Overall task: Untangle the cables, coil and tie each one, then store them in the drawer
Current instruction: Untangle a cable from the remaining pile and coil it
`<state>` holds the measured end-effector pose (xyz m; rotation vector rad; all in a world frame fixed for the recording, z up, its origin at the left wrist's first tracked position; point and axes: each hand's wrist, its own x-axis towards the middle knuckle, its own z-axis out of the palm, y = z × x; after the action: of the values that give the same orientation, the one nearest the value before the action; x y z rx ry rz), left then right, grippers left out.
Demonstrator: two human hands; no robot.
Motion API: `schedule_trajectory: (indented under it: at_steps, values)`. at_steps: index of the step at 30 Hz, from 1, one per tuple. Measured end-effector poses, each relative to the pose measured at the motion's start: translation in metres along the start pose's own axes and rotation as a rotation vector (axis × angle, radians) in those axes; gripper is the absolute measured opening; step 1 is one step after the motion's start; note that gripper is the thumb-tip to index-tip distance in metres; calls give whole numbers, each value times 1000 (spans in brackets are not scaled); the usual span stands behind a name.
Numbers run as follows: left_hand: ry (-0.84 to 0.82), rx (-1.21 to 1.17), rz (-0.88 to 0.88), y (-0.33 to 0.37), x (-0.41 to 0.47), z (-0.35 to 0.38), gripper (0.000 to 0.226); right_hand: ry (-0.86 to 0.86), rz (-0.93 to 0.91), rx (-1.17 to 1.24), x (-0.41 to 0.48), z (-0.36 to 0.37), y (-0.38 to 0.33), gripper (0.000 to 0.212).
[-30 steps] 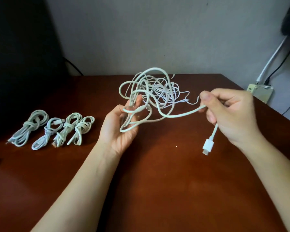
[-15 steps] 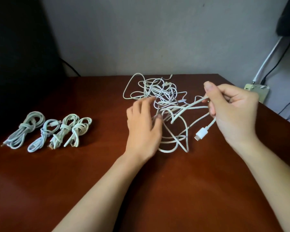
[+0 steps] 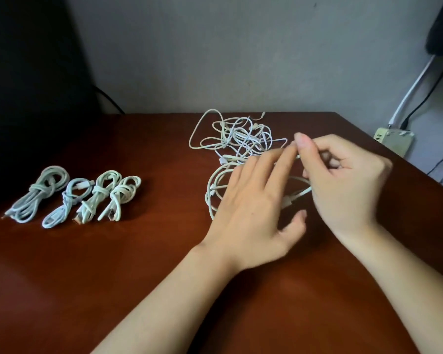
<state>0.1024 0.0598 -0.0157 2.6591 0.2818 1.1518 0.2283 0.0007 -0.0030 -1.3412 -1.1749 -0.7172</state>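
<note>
A tangle of white cables (image 3: pixel 237 136) lies on the brown table (image 3: pixel 138 264) at the back centre. My right hand (image 3: pixel 343 180) pinches one white cable (image 3: pixel 302 192) of the tangle between thumb and fingers, just right of the pile; its plug end sits under my left palm. My left hand (image 3: pixel 256 208) hovers palm down over the near loops with fingers stretched out toward the right hand's fingertips. I cannot see whether it touches the cable. Several tied white cable coils (image 3: pixel 74 198) lie in a row at the left.
A dark object (image 3: pixel 31 85) stands at the back left with a black cord behind it. Off the table's right edge, a beige power strip (image 3: pixel 394 141) with white and black leads sits by the wall. No drawer is in view.
My left hand has moved right across the tangle toward my right hand. The right hand has lowered and drawn in, and the cable's plug now lies under my left hand.
</note>
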Motion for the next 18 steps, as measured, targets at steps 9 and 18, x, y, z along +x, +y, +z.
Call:
schedule_trajectory:
  at_steps: [9, 18]
  values:
    - [176, 166, -113, -13, 5, 0, 60, -247, -92, 119, -5, 2, -10, 25]
    - [520, -397, -485, -39, 6, -21, 35, -684, -26, 148, -14, 7, -1, 37]
